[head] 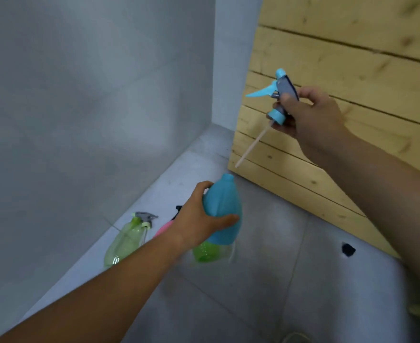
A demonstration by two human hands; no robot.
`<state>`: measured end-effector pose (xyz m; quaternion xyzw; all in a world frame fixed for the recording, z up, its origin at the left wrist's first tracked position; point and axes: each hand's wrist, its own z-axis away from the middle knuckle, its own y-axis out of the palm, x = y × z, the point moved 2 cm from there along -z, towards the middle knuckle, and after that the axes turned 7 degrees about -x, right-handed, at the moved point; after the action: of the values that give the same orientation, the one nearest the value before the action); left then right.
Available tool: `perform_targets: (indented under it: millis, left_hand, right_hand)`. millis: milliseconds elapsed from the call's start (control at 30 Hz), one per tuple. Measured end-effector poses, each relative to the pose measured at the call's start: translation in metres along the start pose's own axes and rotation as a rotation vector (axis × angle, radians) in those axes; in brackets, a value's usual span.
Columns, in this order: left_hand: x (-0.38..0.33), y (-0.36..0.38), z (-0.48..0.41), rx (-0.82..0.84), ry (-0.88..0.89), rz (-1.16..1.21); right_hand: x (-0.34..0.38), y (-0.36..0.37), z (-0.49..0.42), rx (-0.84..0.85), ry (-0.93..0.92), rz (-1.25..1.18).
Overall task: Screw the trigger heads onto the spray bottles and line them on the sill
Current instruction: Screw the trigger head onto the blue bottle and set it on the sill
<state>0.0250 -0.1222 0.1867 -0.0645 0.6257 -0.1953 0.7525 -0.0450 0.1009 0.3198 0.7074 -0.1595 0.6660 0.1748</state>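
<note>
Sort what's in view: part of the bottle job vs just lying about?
Job:
- blue bottle, neck open, in left hand
- blue trigger head with dip tube, in right hand
- green bottle, head on
- pink bottle, mostly hidden
- second green bottle

Lying about:
- small dark object on the floor
- wooden panel

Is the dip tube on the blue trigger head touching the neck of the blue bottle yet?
Apart. The head view shows the dip tube ending above the blue bottle neck, with wood panel visible between them.

Both bare arms outstretched, left hand (pixel 199 219) low and clasped, right hand (pixel 310 112) raised, fingers closed.
</note>
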Motion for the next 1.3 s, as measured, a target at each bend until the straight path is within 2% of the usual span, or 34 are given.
perform_targets:
  millis: [233,500,733,1000,1300]
  left_hand:
    - [-0.045,-0.048,0.047,-0.071,0.155,-0.034]
    - [-0.081,-0.087,0.093,-0.124,0.237,-0.021]
    - [-0.103,-0.119,0.124,-0.104,0.234,0.049]
    - [-0.106,-0.147,0.147,-0.080,0.252,0.083]
    - [-0.106,-0.162,0.147,-0.040,0.235,0.101]
  right_hand:
    - [0.067,0.034,0.055,0.095,-0.044,-0.033]
    - [0.099,0.056,0.104,0.205,-0.010,0.021]
    - [0.111,0.074,0.150,0.328,0.016,0.023]
    - [0.116,0.088,0.176,0.388,-0.001,-0.006]
    - [0.110,0.088,0.177,0.604,0.021,-0.019]
